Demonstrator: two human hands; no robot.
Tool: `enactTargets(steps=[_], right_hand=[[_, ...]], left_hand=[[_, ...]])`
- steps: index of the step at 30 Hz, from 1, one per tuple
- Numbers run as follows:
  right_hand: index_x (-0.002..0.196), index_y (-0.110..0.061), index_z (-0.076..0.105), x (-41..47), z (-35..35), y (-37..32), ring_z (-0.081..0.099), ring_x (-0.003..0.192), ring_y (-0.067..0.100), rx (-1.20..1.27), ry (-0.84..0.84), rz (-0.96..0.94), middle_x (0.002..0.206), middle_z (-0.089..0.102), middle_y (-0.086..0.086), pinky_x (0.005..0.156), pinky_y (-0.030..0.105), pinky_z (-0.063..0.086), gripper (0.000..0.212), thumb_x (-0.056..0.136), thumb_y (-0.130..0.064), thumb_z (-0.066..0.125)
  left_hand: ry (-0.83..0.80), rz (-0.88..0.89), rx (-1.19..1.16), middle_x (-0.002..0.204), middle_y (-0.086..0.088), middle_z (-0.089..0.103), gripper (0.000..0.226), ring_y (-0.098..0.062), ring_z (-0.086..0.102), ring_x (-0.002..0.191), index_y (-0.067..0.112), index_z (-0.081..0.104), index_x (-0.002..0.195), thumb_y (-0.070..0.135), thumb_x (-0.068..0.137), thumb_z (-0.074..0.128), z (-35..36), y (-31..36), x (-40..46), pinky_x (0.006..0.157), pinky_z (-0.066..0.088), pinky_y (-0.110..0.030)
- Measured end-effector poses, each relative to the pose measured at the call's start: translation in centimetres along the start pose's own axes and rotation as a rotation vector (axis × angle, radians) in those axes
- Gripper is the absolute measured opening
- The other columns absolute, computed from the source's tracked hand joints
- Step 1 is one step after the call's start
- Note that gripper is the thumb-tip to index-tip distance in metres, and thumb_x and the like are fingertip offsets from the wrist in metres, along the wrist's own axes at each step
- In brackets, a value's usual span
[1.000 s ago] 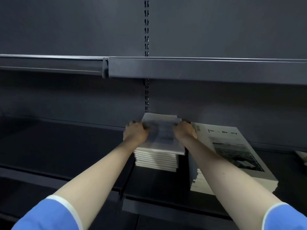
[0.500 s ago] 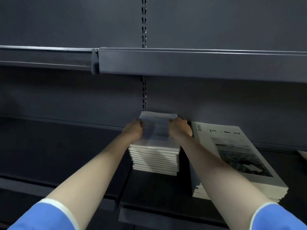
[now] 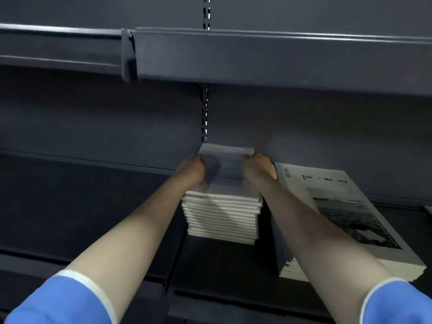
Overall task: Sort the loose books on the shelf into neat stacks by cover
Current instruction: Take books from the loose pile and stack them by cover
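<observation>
**Dark shelving, two stacks standing**

Shelf (image 3: 93,206): nearly sorted, by the look of it.
- Your left hand (image 3: 190,168) and right hand (image 3: 257,167) each grip a side of the top book (image 3: 225,169) on the squared white stack (image 3: 222,218) between them.
- Photo-cover stack (image 3: 350,218): just right of your right hand, tidy.
- Far right: one object at the edge, unidentifiable.

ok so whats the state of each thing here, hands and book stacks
left hand: grips the left edge of the top book
right hand: grips the right edge of the top book
top book: flat on the left stack, blurred
left stack: tall, slightly uneven edges
right stack: lower, photo cover facing up, untouched
shelf: dark, holds both stacks
</observation>
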State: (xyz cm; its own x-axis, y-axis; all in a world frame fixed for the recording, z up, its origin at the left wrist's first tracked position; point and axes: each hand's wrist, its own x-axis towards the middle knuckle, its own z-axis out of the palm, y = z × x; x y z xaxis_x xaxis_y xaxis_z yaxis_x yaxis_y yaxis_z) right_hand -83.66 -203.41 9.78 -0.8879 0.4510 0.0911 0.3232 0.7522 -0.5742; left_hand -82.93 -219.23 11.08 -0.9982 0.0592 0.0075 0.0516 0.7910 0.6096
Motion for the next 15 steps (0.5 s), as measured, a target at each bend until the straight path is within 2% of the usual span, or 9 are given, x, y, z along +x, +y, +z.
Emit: enactTargets(steps=[7,10,15], right_hand=[[0.127,-0.003,0.056,0.1,-0.2,0.4,0.054,0.116,0.033,0.061,0.007,0.000,0.130,0.055,0.019,0.075,0.030,0.034,0.048,0.100,-0.037,0.037],[0.125,-0.003,0.057,-0.4,-0.5,0.5,0.054,0.116,0.033,0.058,-0.006,-0.013,0.129,0.056,0.019,0.078,0.031,0.037,0.049,0.101,-0.037,0.032],[0.124,0.001,0.057,-2.2,-1.4,1.3,0.053,0.117,0.034,0.071,0.010,-0.027,0.128,0.057,0.022,0.090,0.035,0.042,0.056,0.103,-0.042,0.027]], left_hand=[[0.058,0.052,0.068,0.133,-0.025,0.048,0.039,-0.037,0.050,0.120,-0.001,0.041,0.133,0.020,0.103,0.028,0.0,-0.5,0.0,0.092,0.041,-0.037],[0.139,0.081,0.116,0.128,-0.023,0.052,0.038,-0.038,0.052,0.116,0.000,0.047,0.126,0.025,0.101,0.034,-0.1,-0.7,-0.2,0.088,0.042,-0.039],[0.279,0.095,0.199,0.128,-0.021,0.049,0.044,-0.039,0.052,0.114,-0.001,0.047,0.124,0.034,0.102,0.031,-0.4,-0.1,-1.9,0.084,0.043,-0.042]])
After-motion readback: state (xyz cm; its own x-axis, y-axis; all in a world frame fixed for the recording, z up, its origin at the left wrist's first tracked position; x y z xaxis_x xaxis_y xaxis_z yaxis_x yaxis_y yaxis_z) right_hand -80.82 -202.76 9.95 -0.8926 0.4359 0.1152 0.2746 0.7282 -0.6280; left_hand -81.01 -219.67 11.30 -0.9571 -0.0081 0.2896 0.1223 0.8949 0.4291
